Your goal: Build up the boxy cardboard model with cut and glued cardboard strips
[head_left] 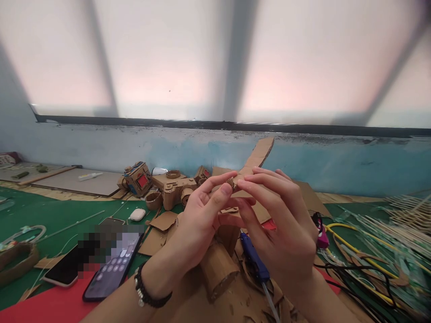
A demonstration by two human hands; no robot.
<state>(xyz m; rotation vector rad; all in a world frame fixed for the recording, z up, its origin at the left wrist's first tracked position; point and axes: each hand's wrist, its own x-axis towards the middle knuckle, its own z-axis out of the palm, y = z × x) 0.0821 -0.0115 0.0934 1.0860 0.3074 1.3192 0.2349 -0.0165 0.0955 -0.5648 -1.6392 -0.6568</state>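
Note:
A long cardboard strip (pixel 261 153) rises from between my two hands, above the work surface. My left hand (pixel 204 206) pinches its curled near end between thumb and fingers. My right hand (pixel 279 211) has its bent fingertips closed on the strip just beside, the thumb partly hidden below. Under the hands lies a rounded cardboard piece (pixel 218 271). A blue glue gun (pixel 253 255) rests close by my right hand, partly covered by it. Behind my left hand stands a cardboard camera model (pixel 177 190).
Two phones (pixel 112 273) lie at left on red paper, near a white earbud case (pixel 137 215). Another cardboard camera model (pixel 138 178) stands by the wall. Right of my hands are a yellow cable (pixel 357 255), black cords and bundled wooden sticks (pixel 409 215).

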